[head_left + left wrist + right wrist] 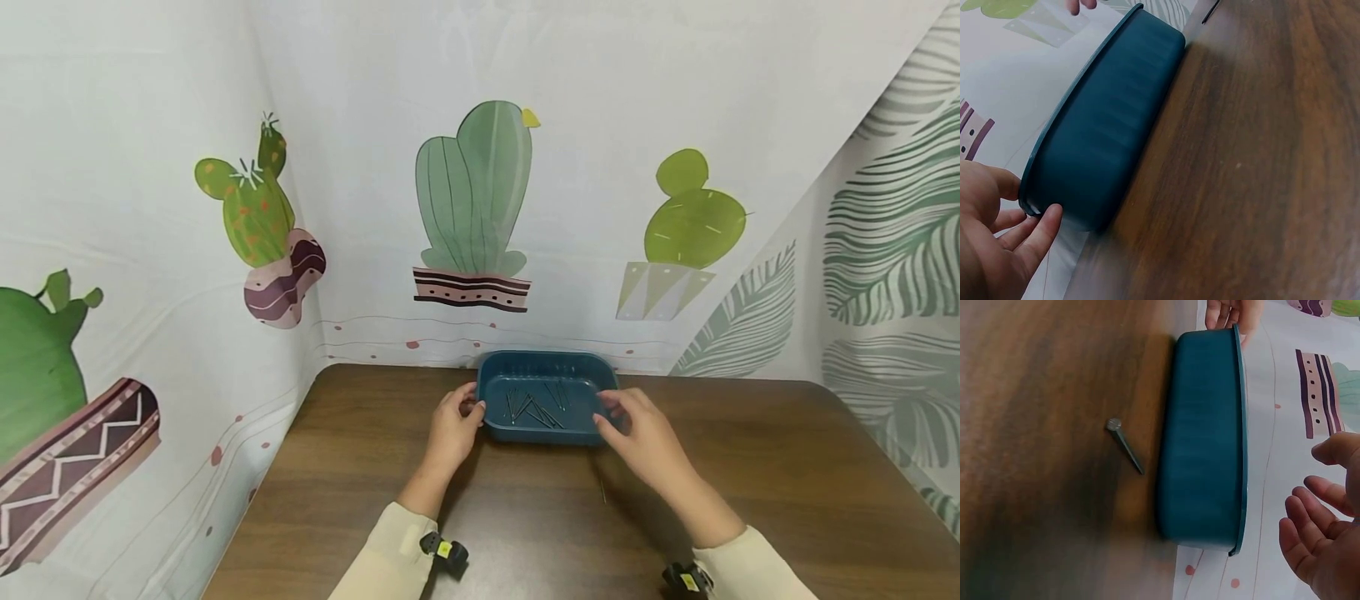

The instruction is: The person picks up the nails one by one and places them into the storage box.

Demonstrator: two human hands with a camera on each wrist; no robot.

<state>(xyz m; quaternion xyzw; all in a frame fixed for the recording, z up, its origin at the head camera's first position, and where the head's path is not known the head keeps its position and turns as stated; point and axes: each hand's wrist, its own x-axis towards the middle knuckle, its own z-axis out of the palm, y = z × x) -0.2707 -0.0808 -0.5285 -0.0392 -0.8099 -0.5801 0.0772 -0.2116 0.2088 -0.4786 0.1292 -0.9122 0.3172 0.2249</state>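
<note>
A dark teal plastic tray stands on the table against the backdrop. Several thin nails lie scattered on its floor. My left hand holds the tray's left end, with thumb and fingers at the rim near the corner, as the left wrist view also shows. My right hand is beside the right end, fingers spread and loosely bent; in the right wrist view the right hand stands apart from the tray wall with nothing in it. A single nail with a flat round head lies on the table before the tray.
The brown wooden table extends to both sides and in front of the tray. A white cloth printed with cacti hangs right behind it, with a leaf-patterned cloth on the right. Each wrist wears a black strap.
</note>
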